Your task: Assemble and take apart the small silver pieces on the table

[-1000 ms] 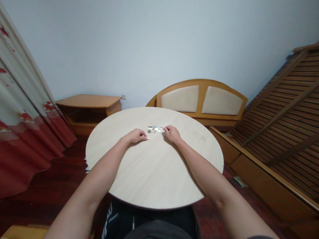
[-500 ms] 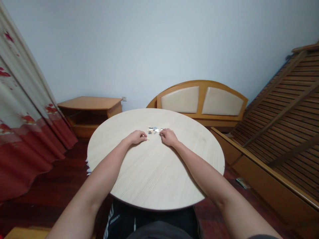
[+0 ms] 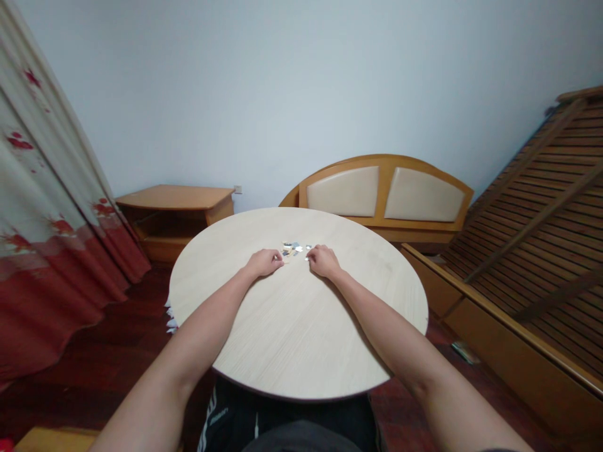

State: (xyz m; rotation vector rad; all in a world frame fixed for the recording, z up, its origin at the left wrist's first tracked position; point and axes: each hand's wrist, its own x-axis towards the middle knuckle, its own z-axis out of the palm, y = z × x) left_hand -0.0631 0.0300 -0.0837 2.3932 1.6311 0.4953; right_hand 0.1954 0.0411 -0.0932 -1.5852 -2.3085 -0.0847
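The left hand (image 3: pixel 266 262) lay knuckles-up on the far half of the table (image 3: pixel 292 339), its fingers curled under and their tips drawn together at the near left edge of the pieces (image 3: pixel 294 248). Whether it pinched one of them could not be told (they were too small to make out). The right hand (image 3: pixel 324 260) rested just to the right, also curled, with its fingertips at the near right edge of the same heap, touching or almost touching a pale bit. Its grip could not be read either. The two hands were near each other but apart, with a bare strip of table between them.

The pieces sat in a small loose cluster, grey, white and tan, a little beyond the table's middle and just beyond the fingertips. Both forearms crossed the near rim of the round, light wooden top.

A curtain (image 3: pixel 42 207) with red flowers hung at the left. A low cabinet (image 3: pixel 179 207) stood at the far left by the wall, a headboard (image 3: pixel 386 194) leaned behind the table, and a slatted frame (image 3: pixel 541 207) slanted at the right.
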